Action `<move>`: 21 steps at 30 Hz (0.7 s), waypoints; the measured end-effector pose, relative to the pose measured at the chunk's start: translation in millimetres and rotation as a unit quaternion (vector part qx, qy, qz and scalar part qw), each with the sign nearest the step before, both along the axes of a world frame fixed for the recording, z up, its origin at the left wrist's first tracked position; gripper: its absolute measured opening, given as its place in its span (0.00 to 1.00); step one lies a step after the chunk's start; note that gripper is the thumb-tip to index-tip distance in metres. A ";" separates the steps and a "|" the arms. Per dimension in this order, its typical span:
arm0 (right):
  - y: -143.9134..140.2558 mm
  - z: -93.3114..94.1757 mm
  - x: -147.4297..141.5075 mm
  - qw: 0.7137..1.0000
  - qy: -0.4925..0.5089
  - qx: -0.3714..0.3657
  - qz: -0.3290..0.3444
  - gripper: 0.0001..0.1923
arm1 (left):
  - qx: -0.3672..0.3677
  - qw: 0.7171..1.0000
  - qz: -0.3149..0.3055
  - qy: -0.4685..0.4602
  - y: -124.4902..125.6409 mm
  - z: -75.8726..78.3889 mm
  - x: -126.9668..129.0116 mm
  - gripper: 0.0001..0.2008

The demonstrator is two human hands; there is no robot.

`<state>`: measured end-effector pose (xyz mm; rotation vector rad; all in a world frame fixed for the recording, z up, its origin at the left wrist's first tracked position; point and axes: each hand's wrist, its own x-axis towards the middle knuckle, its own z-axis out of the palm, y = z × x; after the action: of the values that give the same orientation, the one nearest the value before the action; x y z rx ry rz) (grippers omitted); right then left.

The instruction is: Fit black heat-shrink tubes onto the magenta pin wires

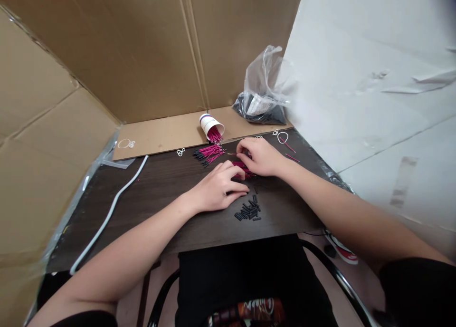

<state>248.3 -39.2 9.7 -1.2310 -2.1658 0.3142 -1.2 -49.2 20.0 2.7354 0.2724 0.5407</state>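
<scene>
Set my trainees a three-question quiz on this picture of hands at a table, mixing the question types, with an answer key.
1. Multiple choice. What pokes out of the mouth of the tipped paper cup?
A) Screws
B) Pink wires
C) Pencils

2. True or false? The clear plastic bag sits to the right of the paper cup in the picture.

3. Fill the gap. The loose pile of short black pieces lies nearest to the fingers of the person's ____ hand.

Key:
1. B
2. True
3. left hand
</scene>
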 end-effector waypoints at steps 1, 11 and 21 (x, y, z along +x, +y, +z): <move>-0.1 -0.2 0.0 1.000 -0.001 0.001 0.000 0.04 | 0.002 1.000 0.000 -0.001 0.3 0.0 -0.2 0.12; 0.6 -0.2 0.7 1.000 -0.001 -0.001 -0.002 0.05 | 0.003 1.000 -0.002 0.025 -6.0 -0.8 2.1 0.16; -0.1 -1.5 0.8 1.000 -0.009 -0.002 -0.001 0.04 | 0.007 1.000 0.022 0.015 1.8 -4.4 -0.3 0.12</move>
<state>249.1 -39.3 8.2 -1.2438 -2.1803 0.3074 -1.4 -47.4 15.6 2.7585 0.3388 0.5160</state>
